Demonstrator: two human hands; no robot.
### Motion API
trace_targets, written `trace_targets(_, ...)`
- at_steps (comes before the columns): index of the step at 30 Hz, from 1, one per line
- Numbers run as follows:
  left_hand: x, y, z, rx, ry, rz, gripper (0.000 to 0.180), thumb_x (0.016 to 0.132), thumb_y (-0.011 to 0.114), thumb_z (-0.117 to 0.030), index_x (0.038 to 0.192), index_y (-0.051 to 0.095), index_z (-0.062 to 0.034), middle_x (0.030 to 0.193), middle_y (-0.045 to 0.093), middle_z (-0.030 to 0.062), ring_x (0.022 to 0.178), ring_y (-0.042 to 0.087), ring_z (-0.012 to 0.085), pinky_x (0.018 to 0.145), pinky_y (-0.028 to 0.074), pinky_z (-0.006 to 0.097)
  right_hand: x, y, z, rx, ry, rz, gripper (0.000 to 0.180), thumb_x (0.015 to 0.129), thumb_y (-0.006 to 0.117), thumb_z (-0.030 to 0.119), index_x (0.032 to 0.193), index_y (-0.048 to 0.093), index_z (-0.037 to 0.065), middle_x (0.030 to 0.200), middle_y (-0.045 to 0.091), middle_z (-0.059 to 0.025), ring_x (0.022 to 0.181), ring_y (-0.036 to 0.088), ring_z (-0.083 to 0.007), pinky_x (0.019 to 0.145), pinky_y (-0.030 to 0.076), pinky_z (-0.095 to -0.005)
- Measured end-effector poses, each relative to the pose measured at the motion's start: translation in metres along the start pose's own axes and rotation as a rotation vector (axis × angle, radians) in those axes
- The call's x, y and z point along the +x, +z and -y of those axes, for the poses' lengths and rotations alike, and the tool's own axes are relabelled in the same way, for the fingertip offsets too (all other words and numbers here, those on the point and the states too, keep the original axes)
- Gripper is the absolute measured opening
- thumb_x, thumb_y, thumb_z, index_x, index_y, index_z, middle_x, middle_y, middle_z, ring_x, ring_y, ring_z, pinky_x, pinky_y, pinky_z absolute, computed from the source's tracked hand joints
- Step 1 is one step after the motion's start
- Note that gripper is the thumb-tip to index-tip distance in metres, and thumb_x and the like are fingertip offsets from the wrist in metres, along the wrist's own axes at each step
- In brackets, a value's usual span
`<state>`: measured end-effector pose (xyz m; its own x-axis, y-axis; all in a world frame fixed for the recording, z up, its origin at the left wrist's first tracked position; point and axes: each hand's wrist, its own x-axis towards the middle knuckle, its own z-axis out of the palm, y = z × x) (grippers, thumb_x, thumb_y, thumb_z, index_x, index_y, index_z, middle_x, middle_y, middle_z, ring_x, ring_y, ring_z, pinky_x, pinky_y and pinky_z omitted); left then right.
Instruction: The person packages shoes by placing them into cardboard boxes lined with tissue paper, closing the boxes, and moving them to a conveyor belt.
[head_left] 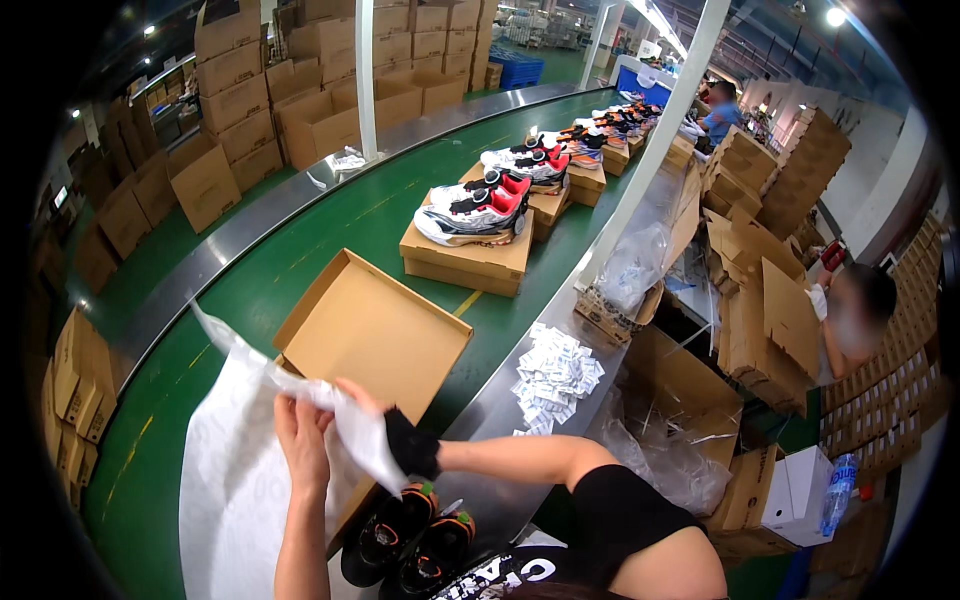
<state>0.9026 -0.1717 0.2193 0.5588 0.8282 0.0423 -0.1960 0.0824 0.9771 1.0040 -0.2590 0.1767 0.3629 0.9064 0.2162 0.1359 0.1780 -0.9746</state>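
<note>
A large white sheet of wrapping paper (235, 470) hangs in front of me, its upper edge bunched up at my hands. My left hand (303, 440) pinches that edge with its fingertips. Close beside it, my right hand (354, 394), with a black band at the wrist, also grips the paper, which partly covers its fingers. Beneath and beyond lies an open cardboard shoebox (375, 325); the paper hides its near left part. A pair of black shoes (405, 540) with orange and green details sits just below my right wrist.
Sports shoes (475, 212) stand on closed boxes (465, 265) along the green conveyor belt (350, 225). Small white packets (557, 378) are heaped on the metal ledge at right. Cartons (765, 310) and a person (860, 310) are further right. A white post (655, 150) rises beside the belt.
</note>
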Motion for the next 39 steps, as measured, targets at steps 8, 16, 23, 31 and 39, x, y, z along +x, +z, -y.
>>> trace_targets(8,-0.023,-0.057,0.016,1.303,0.415,-0.042,0.041,0.084,0.049,-0.018,0.118,0.040,0.0035,0.125,0.034,0.0226,0.120,0.028,0.0352,0.097,0.023,0.045,0.093,-0.140,-0.078,-0.660,-0.187,-0.769,0.032,0.086,0.046,0.024,0.108,0.051,0.002,0.107,0.055,-0.0140,0.102,0.048,-0.0275,0.091,0.035,-0.0353)
trace_targets(16,-0.087,-0.183,0.086,1.623,-0.158,-0.301,0.061,0.080,0.050,-0.041,0.128,0.033,-0.0085,0.130,0.027,0.0230,0.124,0.021,0.0364,0.096,0.017,0.055,0.051,-0.305,-0.106,-0.355,-0.149,-1.351,0.039,0.070,0.064,0.021,0.099,0.054,-0.003,0.093,0.060,-0.0114,0.083,0.054,-0.0262,0.072,0.044,-0.0339)
trace_targets(23,-0.116,-0.268,0.133,-0.142,-0.553,-0.476,0.068,0.082,0.052,-0.044,0.124,0.033,0.0058,0.120,0.045,0.0150,0.105,0.049,0.0231,0.089,0.039,0.033,-0.046,-0.151,-0.041,-0.194,0.265,-0.835,0.042,0.067,0.070,0.032,0.089,0.054,0.000,0.077,0.052,-0.0086,0.062,0.050,-0.0186,0.055,0.042,-0.0280)
trace_targets(31,-0.097,-0.206,0.131,-0.163,-0.297,-0.550,0.043,0.079,0.060,-0.024,0.110,0.048,0.0038,0.104,0.056,0.0085,0.089,0.055,0.0167,0.078,0.044,0.030,-0.158,0.005,-0.025,-1.193,-0.706,0.596,0.013,0.065,0.056,0.019,0.059,0.057,0.007,0.068,0.054,-0.0062,0.088,0.050,-0.0263,0.083,0.032,-0.0539)
trace_targets(39,-0.132,-0.262,0.110,0.512,0.006,-0.637,0.027,0.082,0.055,-0.023,0.091,0.056,0.0022,0.074,0.059,0.0046,0.066,0.051,0.0103,0.061,0.043,0.026,-0.079,0.026,0.045,-0.591,-0.415,0.839,0.019,0.068,0.061,0.025,0.067,0.060,0.006,0.066,0.055,-0.0031,0.081,0.052,-0.0202,0.074,0.040,-0.0399)
